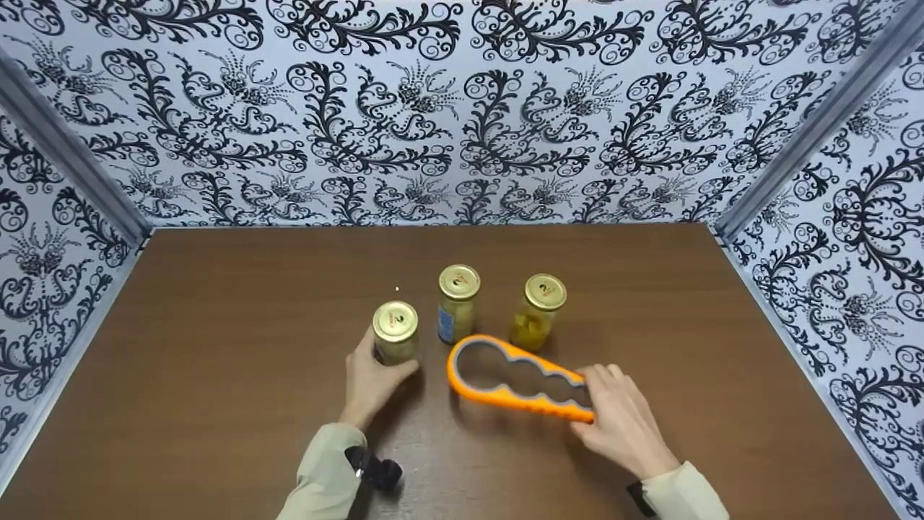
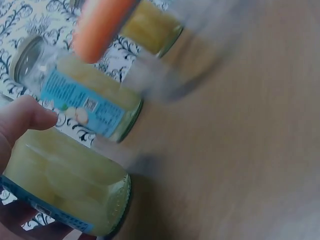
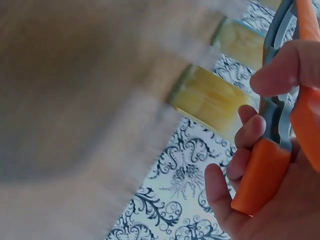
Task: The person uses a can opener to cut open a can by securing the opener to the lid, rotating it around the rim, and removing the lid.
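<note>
My left hand [image 1: 372,379] grips a glass jar [image 1: 395,322] with a gold lid, which stands upright on the table; in the left wrist view the thumb lies across its side and pale contents show through the glass. The right hand [image 1: 621,419] holds an orange jar opener [image 1: 498,397] by its handle end. Its scalloped grey inner edge and round loop point left, above the table and in front of two other jars. Fingers and thumb wrap the orange handle [image 3: 265,175] in the right wrist view.
Behind the opener's loop stands a second gold-lidded jar [image 1: 459,282] with a blue label. To its right is a third jar [image 1: 545,292] with yellow contents. A tiny white speck [image 1: 397,289] lies on the brown table [image 1: 238,347]. Patterned walls [image 1: 447,108] enclose the back and sides.
</note>
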The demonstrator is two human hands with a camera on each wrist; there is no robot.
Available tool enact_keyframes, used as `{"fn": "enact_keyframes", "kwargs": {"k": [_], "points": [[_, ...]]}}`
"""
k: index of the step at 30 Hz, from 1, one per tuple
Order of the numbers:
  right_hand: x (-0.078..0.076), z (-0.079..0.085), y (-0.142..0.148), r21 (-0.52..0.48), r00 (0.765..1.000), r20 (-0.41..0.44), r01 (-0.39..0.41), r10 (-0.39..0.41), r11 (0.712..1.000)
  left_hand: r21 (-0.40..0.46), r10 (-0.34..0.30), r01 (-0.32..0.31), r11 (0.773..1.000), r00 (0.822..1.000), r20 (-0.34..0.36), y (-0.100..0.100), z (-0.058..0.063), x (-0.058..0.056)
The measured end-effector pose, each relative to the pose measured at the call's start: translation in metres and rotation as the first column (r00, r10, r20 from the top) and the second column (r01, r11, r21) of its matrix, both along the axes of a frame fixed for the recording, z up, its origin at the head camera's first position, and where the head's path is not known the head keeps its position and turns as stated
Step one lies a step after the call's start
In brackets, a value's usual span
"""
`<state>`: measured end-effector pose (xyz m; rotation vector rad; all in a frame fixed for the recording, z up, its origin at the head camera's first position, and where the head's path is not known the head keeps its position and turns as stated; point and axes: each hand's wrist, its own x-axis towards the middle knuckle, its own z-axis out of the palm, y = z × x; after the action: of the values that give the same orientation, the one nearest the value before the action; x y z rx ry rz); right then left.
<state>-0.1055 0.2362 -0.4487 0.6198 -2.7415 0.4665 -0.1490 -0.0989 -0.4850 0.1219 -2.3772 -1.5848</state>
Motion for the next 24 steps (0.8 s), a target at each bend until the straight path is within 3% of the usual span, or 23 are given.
{"fn": "enact_keyframes", "kwargs": {"k": [7, 13, 24], "points": [[-0.001, 0.029, 0.002, -0.085, 0.998, 0.033, 0.061, -0.058, 0.995, 0.025, -0.045, 0.045, 0.999, 0.999, 0.015, 0.014, 0.007, 0.008], [-0.003, 0.051, -0.004, -0.128, 0.999, 0.010, 0.037, -0.036, 0.991, 0.040, -0.116, 0.116, 0.992, 0.993, -0.004, 0.024, 0.012, 0.013], [-0.010, 0.065, -0.026, -0.110, 0.998, -0.042, -0.058, 0.054, 0.992, -0.031, -0.209, 0.207, 0.978, 0.970, -0.125, 0.044, 0.009, 0.026]]}}
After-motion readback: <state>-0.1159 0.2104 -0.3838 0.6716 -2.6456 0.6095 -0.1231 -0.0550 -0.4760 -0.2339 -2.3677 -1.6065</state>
